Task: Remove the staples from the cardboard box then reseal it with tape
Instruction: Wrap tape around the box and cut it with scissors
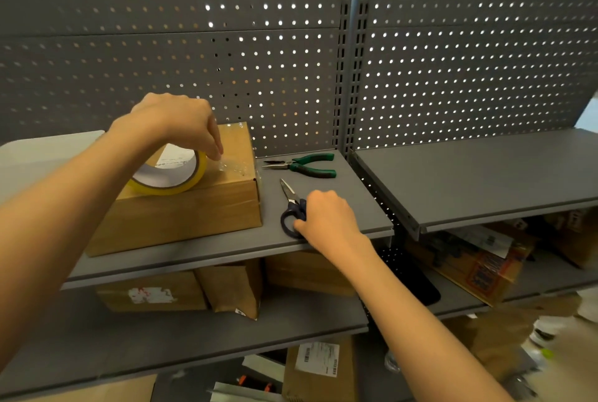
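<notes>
A brown cardboard box (194,207) rests on the grey shelf (323,240), with clear tape stuck along its top right part. On its lid lies a roll of yellowish clear tape (171,175), tilted, and my left hand (174,123) grips the roll from above, fingers pinching the tape near the box's right edge. To the right of the box, blue-handled scissors (291,207) lie on the shelf; my right hand (326,217) closes on their handles. Green-handled pliers (304,164) lie behind the scissors.
A grey pegboard wall (291,45) stands behind the shelf. A second grey shelf (485,181) extends to the right. Lower shelves hold several cardboard boxes (152,295) and packages (479,265).
</notes>
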`<action>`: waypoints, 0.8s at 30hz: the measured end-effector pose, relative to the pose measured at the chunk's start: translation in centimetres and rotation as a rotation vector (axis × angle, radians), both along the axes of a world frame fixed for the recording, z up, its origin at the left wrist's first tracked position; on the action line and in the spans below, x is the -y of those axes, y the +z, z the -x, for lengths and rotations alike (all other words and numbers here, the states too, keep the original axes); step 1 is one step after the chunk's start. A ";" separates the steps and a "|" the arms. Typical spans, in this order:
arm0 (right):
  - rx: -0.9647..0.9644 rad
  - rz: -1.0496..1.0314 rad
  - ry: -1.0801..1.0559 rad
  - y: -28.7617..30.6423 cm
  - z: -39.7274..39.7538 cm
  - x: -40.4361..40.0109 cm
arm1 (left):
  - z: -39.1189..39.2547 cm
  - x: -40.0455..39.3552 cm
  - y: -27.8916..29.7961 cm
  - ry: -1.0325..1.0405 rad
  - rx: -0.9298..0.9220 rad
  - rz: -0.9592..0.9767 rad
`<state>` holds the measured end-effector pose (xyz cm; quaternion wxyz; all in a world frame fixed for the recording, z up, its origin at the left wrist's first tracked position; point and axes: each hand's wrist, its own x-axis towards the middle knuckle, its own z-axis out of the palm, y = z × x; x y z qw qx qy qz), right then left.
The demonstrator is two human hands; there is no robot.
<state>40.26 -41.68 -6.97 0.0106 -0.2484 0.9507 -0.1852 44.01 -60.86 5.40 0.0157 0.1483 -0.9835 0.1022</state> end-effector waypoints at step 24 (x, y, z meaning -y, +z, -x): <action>0.466 0.824 0.004 0.4 -0.1 -0.1 | 1.3 -0.1 0.0 0.051 0.105 -0.088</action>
